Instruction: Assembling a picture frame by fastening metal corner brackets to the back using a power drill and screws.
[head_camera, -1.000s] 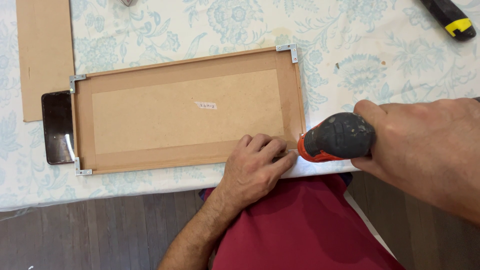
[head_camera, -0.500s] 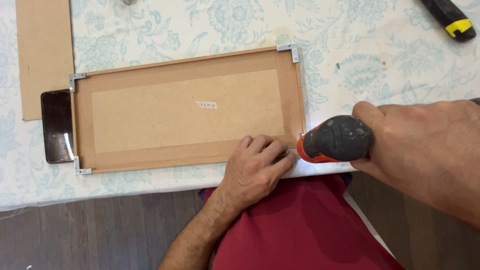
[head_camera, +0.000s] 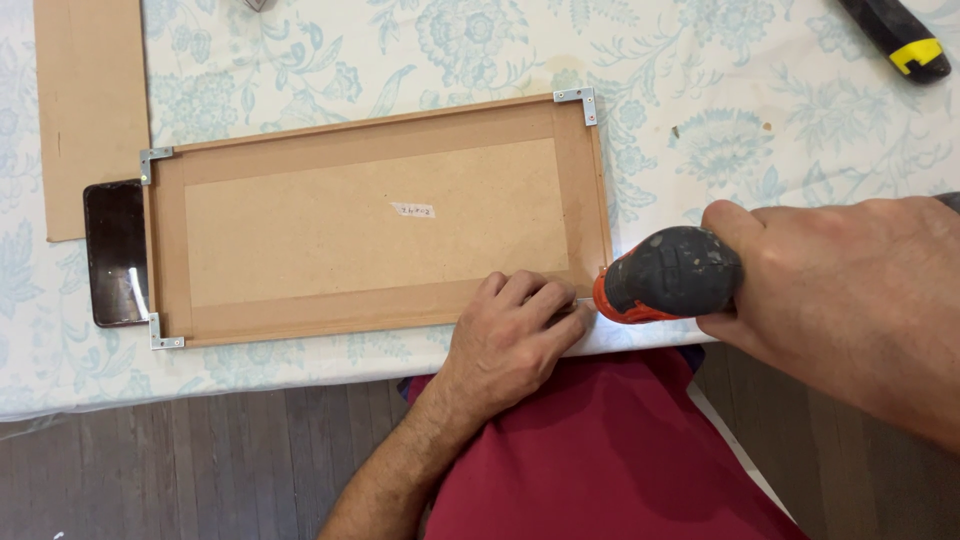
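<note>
Left hand (head_camera: 515, 335) pressed flat, fingers together, on near right corner of wooden frame (head_camera: 375, 220). Right hand (head_camera: 840, 300) wrapped tight round power screwdriver (head_camera: 665, 275) at that corner. Could slip and poke fingers if pushed crooked. Flowery tablecloth (head_camera: 700, 130) underneath; dark wood floor (head_camera: 200, 460) below.

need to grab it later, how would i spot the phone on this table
Start at the long wooden frame lying flat on the floral tablecloth. At its left short end, beside the brown board, lies the phone: the only dark, glossy slab among matte brown pieces.
</note>
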